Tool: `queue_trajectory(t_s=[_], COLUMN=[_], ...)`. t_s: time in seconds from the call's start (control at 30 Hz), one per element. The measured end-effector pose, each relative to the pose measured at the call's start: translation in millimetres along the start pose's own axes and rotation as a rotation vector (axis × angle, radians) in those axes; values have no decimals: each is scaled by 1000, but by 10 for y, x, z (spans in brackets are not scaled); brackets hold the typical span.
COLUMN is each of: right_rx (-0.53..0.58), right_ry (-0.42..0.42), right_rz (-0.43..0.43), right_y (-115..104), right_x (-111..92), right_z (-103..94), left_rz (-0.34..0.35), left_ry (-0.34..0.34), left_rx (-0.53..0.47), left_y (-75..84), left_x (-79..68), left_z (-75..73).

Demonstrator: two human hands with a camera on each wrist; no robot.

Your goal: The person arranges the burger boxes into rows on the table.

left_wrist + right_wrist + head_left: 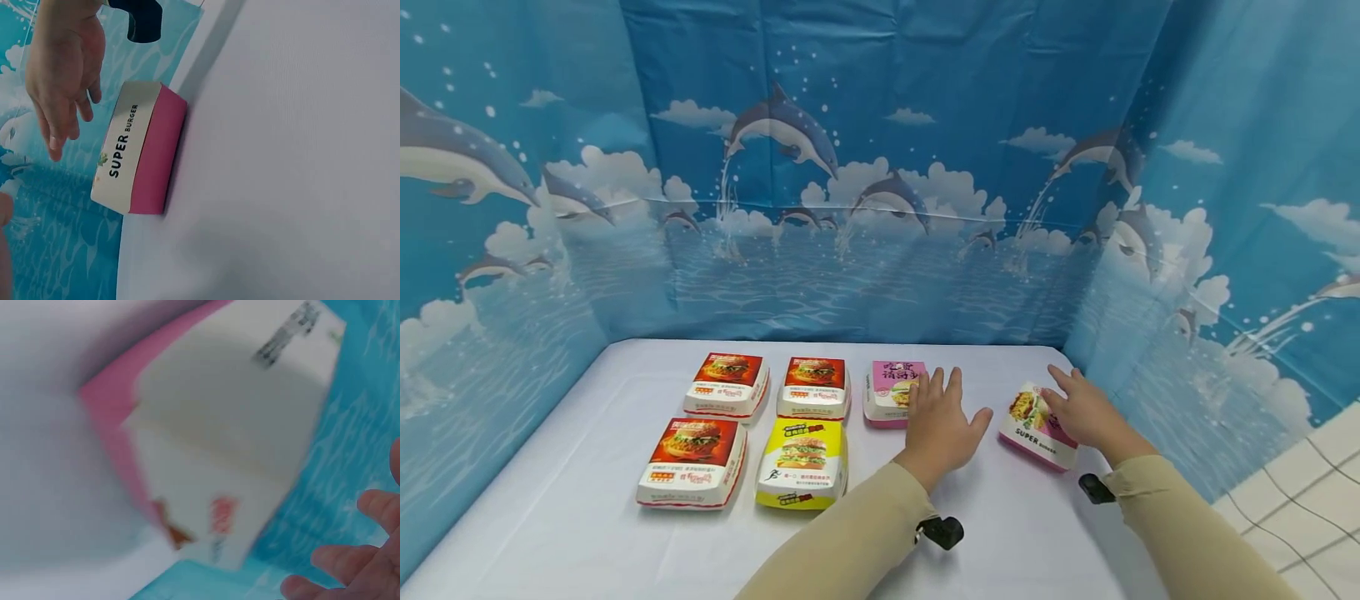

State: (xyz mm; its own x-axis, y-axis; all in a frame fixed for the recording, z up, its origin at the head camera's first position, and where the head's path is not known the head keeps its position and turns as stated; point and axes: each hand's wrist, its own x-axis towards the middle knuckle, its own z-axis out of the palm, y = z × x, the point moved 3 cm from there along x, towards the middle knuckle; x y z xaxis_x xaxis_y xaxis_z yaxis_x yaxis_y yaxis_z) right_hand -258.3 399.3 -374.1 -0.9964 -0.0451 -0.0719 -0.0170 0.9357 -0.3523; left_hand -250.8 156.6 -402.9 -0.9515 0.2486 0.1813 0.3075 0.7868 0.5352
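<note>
My left hand [942,433] is held over the middle of the table with its fingers spread. Its fingertips overlap the right side of a pink and white burger box [889,398] in the head view. Farther right, my right hand [1086,417] hovers at the upper right corner of a second pink and white burger box [1033,433], which stands at an angle and reads "SUPER BURGER" on its front. The left wrist view shows this box [140,150] with the right hand [65,75] beside it. Extended, parted fingers [344,562] show beside the box [219,419] in the right wrist view.
Three red and white burger boxes [691,462] and a yellow and white one [801,467] stand in two rows on the left of the white table [580,517]. A blue dolphin-print curtain [880,275] encloses the back and sides.
</note>
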Motion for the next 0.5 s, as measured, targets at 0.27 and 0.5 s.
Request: queue_trajectory(t_s=[0.27,0.5], right_rx=[48,49], right_ry=[-83,-100], right_rz=[110,140], right_y=[281,411], right_x=[-22,-52], right_z=[47,168], left_rz=[31,32], left_ry=[-63,-122], left_rx=[12,-57], left_y=[202,405], left_x=[7,-3], left_z=[124,211])
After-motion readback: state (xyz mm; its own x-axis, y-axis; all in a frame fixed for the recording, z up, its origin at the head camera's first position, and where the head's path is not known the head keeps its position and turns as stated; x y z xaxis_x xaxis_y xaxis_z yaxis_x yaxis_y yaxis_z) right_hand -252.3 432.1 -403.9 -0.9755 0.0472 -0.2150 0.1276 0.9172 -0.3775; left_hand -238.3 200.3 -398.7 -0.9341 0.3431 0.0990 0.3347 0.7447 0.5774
